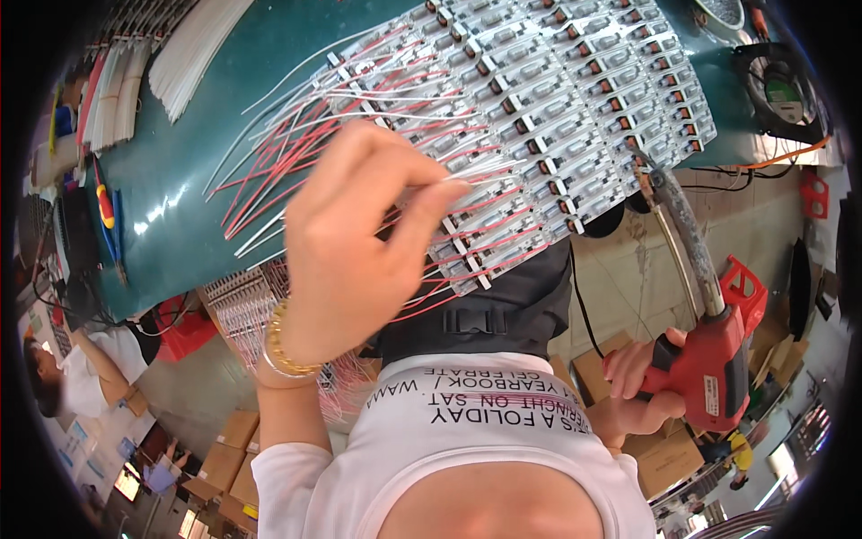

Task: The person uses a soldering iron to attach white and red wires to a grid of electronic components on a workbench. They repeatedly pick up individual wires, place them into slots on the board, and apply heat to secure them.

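A wide panel of small joined circuit boards (575, 99) lies on the green table, with rows of grey and black parts. My left hand (359, 238) is over its left half, thumb and forefinger pinched on a few thin white wires (485, 171). Red wires (292, 148) and more white ones run from the boards toward the left. Around the handle of a red soldering gun (714, 377), the fingers of my right hand (642, 382) are closed. Its long metal barrel reaches up to the panel's right part, where the tip is close to the boards.
Bundles of white wires (193, 54) lie at the far left of the green table (171, 211), near a red-and-yellow handled tool (106, 207). A small black fan (781, 94) stands far right. Cardboard boxes (229, 449) are on the floor; another person (103, 359) sits at left.
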A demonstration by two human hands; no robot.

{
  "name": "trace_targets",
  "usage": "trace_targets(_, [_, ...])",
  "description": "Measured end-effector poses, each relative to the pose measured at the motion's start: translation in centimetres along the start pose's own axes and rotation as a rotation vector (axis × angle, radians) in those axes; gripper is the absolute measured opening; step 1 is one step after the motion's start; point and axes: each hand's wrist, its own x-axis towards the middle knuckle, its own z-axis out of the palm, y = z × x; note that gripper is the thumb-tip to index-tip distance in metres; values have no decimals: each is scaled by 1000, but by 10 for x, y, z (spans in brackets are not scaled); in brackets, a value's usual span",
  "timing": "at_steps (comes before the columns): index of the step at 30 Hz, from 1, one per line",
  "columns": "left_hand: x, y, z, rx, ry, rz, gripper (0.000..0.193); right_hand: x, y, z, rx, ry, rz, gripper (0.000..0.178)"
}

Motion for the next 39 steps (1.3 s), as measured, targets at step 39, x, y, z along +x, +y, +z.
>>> trace_targets(39, [-12,4,13,143,76,147,13,-19,9,-24,-89,-142,27,88])
